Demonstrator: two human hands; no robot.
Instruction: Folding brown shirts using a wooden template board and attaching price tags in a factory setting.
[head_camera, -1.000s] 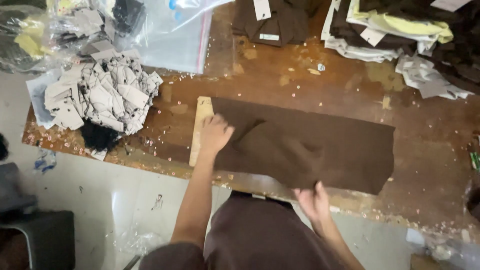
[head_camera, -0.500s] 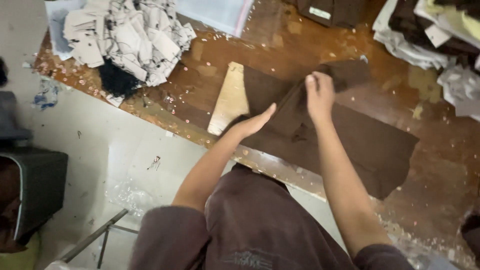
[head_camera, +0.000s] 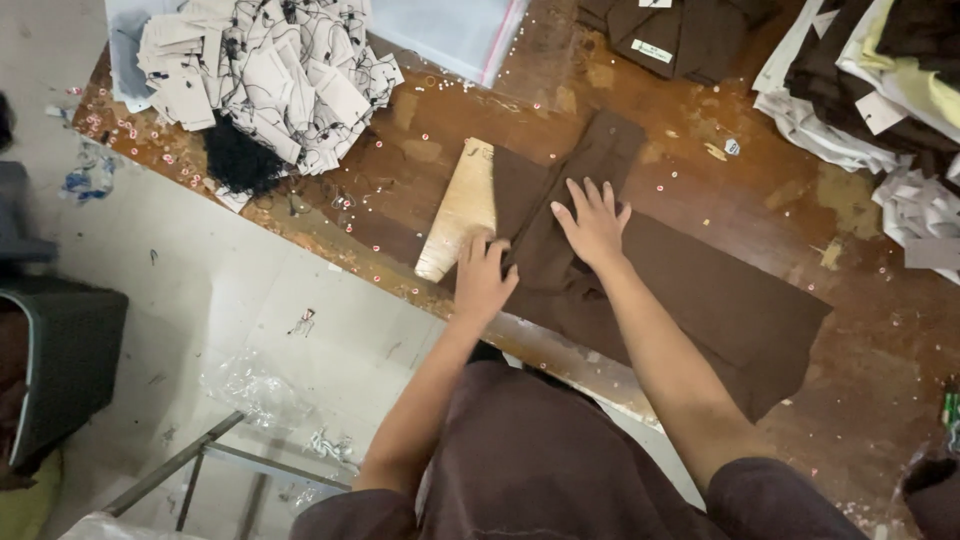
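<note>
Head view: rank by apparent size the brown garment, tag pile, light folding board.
1. brown garment, largest
2. pile of paper tags, partly cut off by the frame's top edge
3. light folding board, smallest, partly hidden under the garment

- Folded garment (head_camera: 690, 300) spread on the desk (head_camera: 760, 200), near its front edge.
- Flat board (head_camera: 462, 208) tucked under the garment's left end.
- Both hands flat on that end: left hand (head_camera: 484, 277) beside the board, right hand (head_camera: 594, 224) just right of it.
- Heap of paper tags (head_camera: 270, 70) behind, far left.
- Stacked garments (head_camera: 870, 90) behind, far right.
</note>
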